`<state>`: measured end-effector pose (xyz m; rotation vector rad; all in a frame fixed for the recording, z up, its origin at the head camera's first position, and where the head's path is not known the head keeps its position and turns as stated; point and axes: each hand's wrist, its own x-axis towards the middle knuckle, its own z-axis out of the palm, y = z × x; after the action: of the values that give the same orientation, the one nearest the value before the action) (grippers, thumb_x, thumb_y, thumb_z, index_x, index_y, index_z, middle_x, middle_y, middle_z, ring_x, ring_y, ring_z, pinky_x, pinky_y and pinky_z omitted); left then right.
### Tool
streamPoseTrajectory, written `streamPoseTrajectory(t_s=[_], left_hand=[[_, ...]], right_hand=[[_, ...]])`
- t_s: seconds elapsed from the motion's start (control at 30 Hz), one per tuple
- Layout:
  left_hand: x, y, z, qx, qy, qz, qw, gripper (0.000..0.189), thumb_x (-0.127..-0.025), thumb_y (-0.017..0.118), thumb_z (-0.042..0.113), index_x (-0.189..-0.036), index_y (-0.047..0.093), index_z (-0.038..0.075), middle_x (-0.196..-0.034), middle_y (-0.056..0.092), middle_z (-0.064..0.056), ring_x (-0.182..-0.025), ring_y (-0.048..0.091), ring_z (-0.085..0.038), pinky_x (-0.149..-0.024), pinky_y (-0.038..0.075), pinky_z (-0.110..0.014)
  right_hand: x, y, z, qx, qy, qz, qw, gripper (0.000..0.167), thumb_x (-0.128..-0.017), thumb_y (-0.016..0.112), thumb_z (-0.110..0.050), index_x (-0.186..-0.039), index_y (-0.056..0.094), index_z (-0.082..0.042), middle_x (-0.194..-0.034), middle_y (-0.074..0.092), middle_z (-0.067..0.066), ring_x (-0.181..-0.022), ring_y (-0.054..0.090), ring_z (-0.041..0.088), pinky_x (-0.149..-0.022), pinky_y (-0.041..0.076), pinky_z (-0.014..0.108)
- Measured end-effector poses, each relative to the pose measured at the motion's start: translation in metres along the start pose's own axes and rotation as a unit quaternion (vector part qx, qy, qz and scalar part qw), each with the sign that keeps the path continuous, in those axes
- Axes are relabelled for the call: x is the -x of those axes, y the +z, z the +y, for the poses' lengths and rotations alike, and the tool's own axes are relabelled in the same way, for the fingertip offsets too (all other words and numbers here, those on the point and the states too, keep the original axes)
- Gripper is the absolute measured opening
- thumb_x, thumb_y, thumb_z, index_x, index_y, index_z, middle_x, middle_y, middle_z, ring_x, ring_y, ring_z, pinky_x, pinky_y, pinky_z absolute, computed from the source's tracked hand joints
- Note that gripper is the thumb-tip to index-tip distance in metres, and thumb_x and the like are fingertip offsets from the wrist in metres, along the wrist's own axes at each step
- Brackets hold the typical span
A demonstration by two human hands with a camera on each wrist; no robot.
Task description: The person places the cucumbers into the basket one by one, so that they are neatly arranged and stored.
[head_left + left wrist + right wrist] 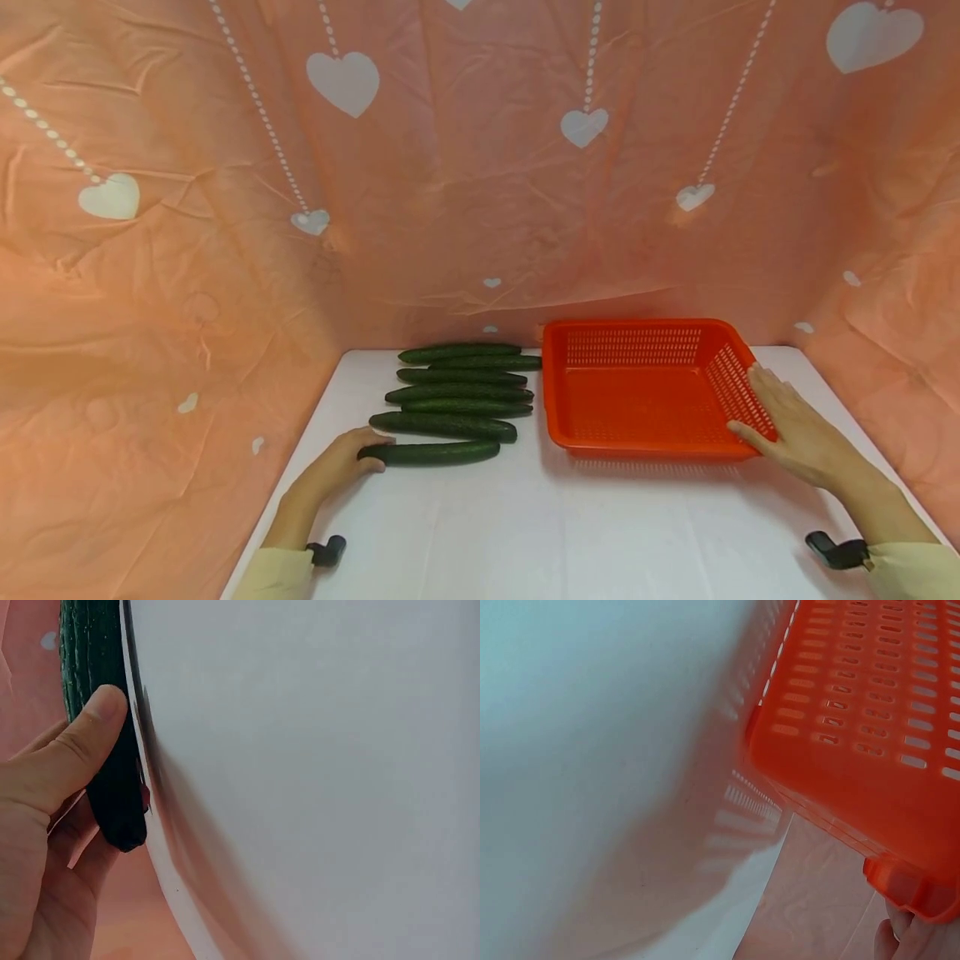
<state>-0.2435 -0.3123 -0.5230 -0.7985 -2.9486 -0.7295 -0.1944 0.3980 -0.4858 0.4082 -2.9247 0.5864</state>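
Several dark green cucumbers (459, 392) lie side by side on the left half of the white table. My left hand (345, 458) pinches the left end of the nearest cucumber (442, 453). In the left wrist view, the thumb (101, 720) presses one side of that cucumber (116, 791), with the other fingers behind it. An orange-red plastic basket (645, 452) with slotted walls stands right of the cucumbers. My right hand (802, 433) touches its right rim, fingers fairly straight and thumb over the edge. Only part of that hand shows below the basket handle (911, 889) in the right wrist view.
The white table (525, 533) reaches forward to a pink-orange cloth (465, 208) with white hearts, which also hangs on both sides. Dark wrist straps with small devices (326, 552) sit on both wrists.
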Motion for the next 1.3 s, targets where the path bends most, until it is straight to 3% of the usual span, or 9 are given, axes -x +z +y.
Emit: streamPoseTrajectory(t_s=[0.23, 0.37, 0.47, 0.57, 0.8, 0.97, 1.07, 1.2, 1.3], left_hand=[[0.010, -0.001, 0.004, 0.022, 0.000, 0.030, 0.9993, 0.034, -0.093, 0.083, 0.017, -0.124, 0.078, 0.007, -0.114, 0.074, -0.005, -0.112, 0.069, -0.031, -0.101, 0.055, -0.056], [0.011, 0.000, 0.006, 0.024, 0.017, 0.055, 0.9981, 0.032, -0.094, 0.081, 0.014, -0.125, 0.077, 0.005, -0.109, 0.072, -0.001, -0.106, 0.068, -0.024, -0.096, 0.057, -0.048], [0.012, 0.001, 0.008, 0.020, 0.026, 0.076, 0.9966, 0.032, -0.093, 0.081, 0.011, -0.124, 0.078, 0.004, -0.108, 0.071, -0.001, -0.105, 0.067, -0.025, -0.094, 0.058, -0.046], [0.012, 0.001, 0.010, 0.017, 0.025, 0.087, 0.9958, 0.033, -0.093, 0.081, 0.010, -0.125, 0.077, 0.006, -0.110, 0.072, -0.001, -0.108, 0.067, -0.028, -0.095, 0.057, -0.049], [0.008, -0.005, 0.019, 0.019, 0.009, 0.096, 0.9951, 0.033, -0.096, 0.079, 0.010, -0.129, 0.076, 0.010, -0.114, 0.071, 0.000, -0.112, 0.065, -0.031, -0.097, 0.057, -0.054], [0.004, -0.008, 0.025, 0.015, 0.011, 0.148, 0.9888, 0.036, -0.093, 0.081, 0.005, -0.128, 0.076, 0.008, -0.114, 0.072, -0.004, -0.111, 0.064, -0.031, -0.094, 0.057, -0.054], [-0.001, -0.010, 0.030, 0.015, 0.023, 0.186, 0.9821, 0.039, -0.090, 0.083, 0.002, -0.129, 0.076, 0.008, -0.116, 0.074, -0.005, -0.112, 0.065, -0.029, -0.094, 0.056, -0.047], [-0.010, -0.012, 0.044, 0.021, 0.041, 0.214, 0.9757, 0.040, -0.089, 0.084, 0.000, -0.127, 0.077, 0.007, -0.116, 0.074, -0.007, -0.110, 0.064, -0.030, -0.091, 0.054, -0.046], [-0.017, -0.012, 0.058, 0.032, 0.037, 0.221, 0.9741, 0.038, -0.089, 0.083, 0.001, -0.127, 0.077, 0.007, -0.116, 0.074, -0.009, -0.111, 0.063, -0.032, -0.091, 0.053, -0.052]], right_hand=[[0.000, 0.000, 0.000, 0.000, -0.012, 0.011, 0.9999, 0.099, -0.105, 0.064, -0.042, -0.170, 0.005, 0.002, -0.174, 0.007, 0.033, -0.163, 0.004, 0.049, -0.124, -0.019, 0.028], [0.000, -0.002, -0.001, -0.010, 0.002, -0.004, 0.9999, 0.100, -0.105, 0.063, -0.044, -0.170, 0.002, 0.001, -0.175, 0.004, 0.033, -0.161, 0.005, 0.053, -0.130, -0.010, 0.051], [-0.002, -0.003, -0.002, -0.016, 0.022, -0.025, 0.9993, 0.102, -0.105, 0.061, -0.048, -0.171, -0.003, -0.002, -0.175, 0.000, 0.032, -0.159, 0.006, 0.058, -0.124, 0.002, 0.075], [-0.003, -0.004, -0.002, -0.016, 0.031, -0.035, 0.9988, 0.103, -0.105, 0.061, -0.050, -0.171, -0.004, -0.004, -0.175, -0.001, 0.031, -0.157, 0.007, 0.060, -0.118, 0.011, 0.082], [-0.001, -0.002, -0.001, -0.020, 0.023, -0.024, 0.9992, 0.102, -0.105, 0.061, -0.048, -0.171, -0.002, -0.002, -0.175, 0.000, 0.032, -0.158, 0.006, 0.058, -0.125, 0.000, 0.073], [-0.001, -0.002, -0.001, -0.022, 0.022, -0.022, 0.9993, 0.102, -0.105, 0.062, -0.048, -0.171, -0.002, -0.004, -0.175, 0.001, 0.031, -0.158, 0.008, 0.060, -0.123, 0.005, 0.077], [-0.001, -0.002, -0.001, -0.021, 0.024, -0.025, 0.9992, 0.102, -0.105, 0.062, -0.048, -0.171, -0.003, -0.004, -0.176, 0.000, 0.030, -0.157, 0.008, 0.060, -0.121, 0.009, 0.080], [-0.001, -0.002, 0.001, -0.019, 0.016, -0.016, 0.9996, 0.101, -0.105, 0.062, -0.047, -0.171, -0.001, -0.003, -0.176, 0.001, 0.031, -0.158, 0.007, 0.058, -0.126, -0.001, 0.070], [-0.001, -0.001, 0.002, -0.016, 0.008, -0.007, 0.9998, 0.100, -0.105, 0.063, -0.045, -0.171, 0.001, -0.001, -0.175, 0.004, 0.032, -0.159, 0.008, 0.058, -0.128, -0.004, 0.064]])
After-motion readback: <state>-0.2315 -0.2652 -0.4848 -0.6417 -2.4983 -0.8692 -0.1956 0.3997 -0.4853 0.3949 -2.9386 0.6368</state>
